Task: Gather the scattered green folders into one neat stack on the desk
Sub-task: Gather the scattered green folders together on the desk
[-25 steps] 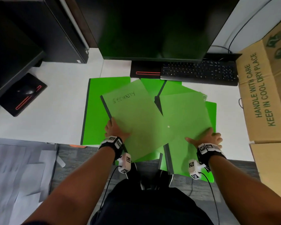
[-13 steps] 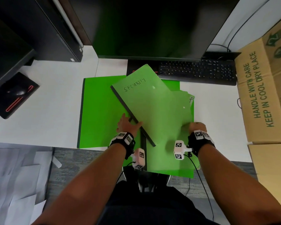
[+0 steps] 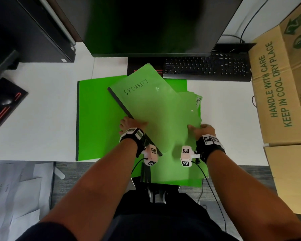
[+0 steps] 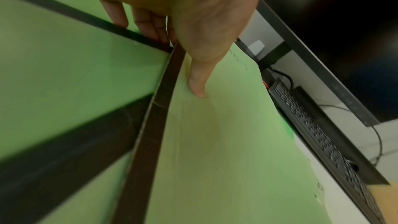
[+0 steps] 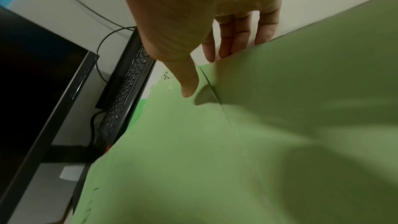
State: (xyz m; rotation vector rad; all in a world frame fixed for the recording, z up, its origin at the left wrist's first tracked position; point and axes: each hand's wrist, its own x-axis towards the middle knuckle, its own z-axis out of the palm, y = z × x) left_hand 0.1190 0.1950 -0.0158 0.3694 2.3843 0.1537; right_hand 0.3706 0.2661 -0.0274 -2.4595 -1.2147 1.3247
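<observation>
A pale green folder marked SECURITY lies tilted on top of the pile, its dark spine on the left. My left hand grips that spine, thumb on the cover and fingers under it. My right hand pinches the right edge of the pale folders, thumb on top and fingers below. A tab reading "Perm" sticks out beneath. A bright green folder lies flat at the left. Another green folder overhangs the desk's front edge.
A black keyboard and a monitor stand just behind the pile on the white desk. A large cardboard box blocks the right side. A mouse on a dark pad sits far left. Papers lie on the floor.
Both hands have drawn together. The SECURITY folder has turned clockwise and slid right and back onto the right-hand folders, so the spread-out pile has closed up.
</observation>
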